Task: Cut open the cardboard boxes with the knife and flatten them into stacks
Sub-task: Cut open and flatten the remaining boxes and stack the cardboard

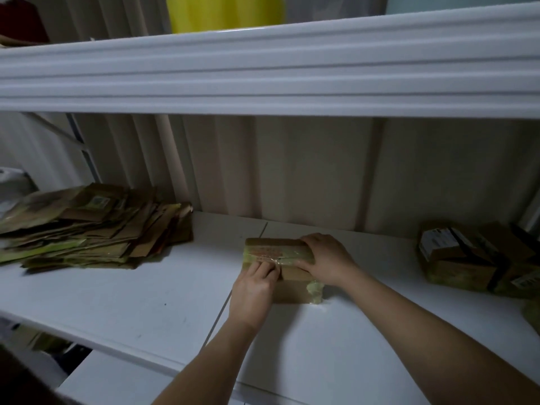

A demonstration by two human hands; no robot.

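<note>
Brown cardboard, a small taped box [279, 260], is sitting on the white table [146, 302] between both hands. The right hand [327, 258] is lying curled over the box's right end, apparently pinning it steady, while the left hand [254, 285] is pinching at the yellowish tape on the near face; whether it is gripping a knife I cannot tell. Flattened cardboard is piling up in a stack [96, 226] at left, and uncut boxes [479, 258] are waiting at right, both within reach.

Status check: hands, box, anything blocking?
Both hands on taped box: left hand pinching tape, right hand gripping top. No knife visible. Flattened stack left, clear.
</note>
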